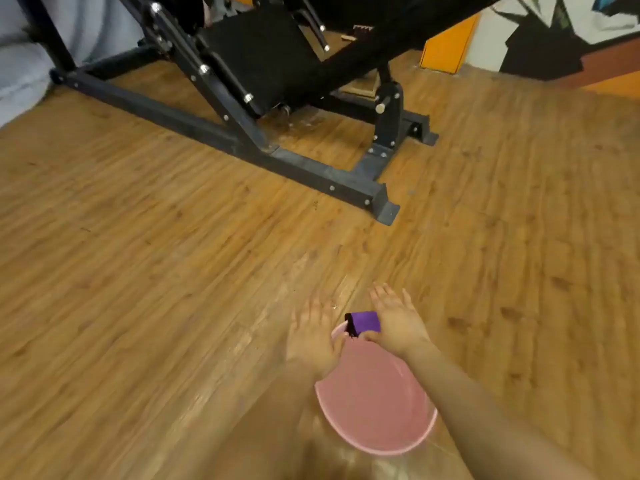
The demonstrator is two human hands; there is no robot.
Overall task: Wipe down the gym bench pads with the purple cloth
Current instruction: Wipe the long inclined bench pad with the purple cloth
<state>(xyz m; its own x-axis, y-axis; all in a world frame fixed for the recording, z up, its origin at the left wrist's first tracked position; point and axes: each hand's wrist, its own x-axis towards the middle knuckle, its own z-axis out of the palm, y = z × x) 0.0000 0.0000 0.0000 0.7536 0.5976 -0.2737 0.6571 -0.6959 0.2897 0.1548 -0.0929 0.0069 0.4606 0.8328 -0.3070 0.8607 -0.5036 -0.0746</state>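
The purple cloth (364,321) sits folded between both hands above the far rim of a pink bucket (375,403) on the wooden floor (138,271). The right hand (398,320) has it in its grip — thumb underneath, fingers straight. The left hand (317,336) is blurred, fingers spread, just beside the cloth. A black gym machine (263,60) stands at the far side — well apart.

Wood-plank floor (145,278) carries a pink bucket (375,410) near the bottom edge and, well apart toward the top, the black steel frame (311,168) of a gym machine.
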